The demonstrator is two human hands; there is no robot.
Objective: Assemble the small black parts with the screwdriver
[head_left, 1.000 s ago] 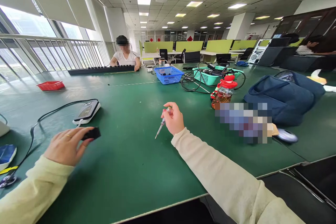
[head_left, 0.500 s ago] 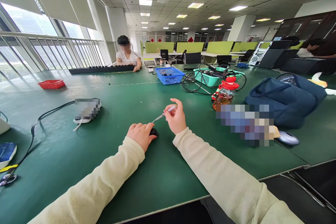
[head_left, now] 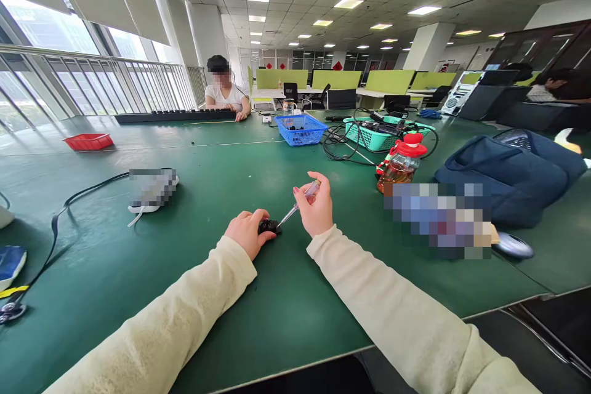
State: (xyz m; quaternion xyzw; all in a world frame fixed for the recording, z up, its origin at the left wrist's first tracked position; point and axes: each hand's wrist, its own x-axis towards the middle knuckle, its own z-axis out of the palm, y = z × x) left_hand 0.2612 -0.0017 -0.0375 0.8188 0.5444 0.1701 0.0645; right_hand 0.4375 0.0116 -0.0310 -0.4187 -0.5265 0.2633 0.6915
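My left hand rests on the green table, thumb and fingers closed around a small black part whose exact kind I cannot make out. In my right hand is a screwdriver with a clear handle and a thin metal shaft. It slants down to the left. The tip is at the right end of the black part, apparently touching it.
A red-lidded bottle and a dark blue bag stand to the right. Behind are a blue basket and a green basket with cables. At left lie a red tray and a lanyard. A person sits across the table.
The screwdriver has tipped steeper, and its tip has come down to the black part. My left fingers have shifted, so more of the part shows.
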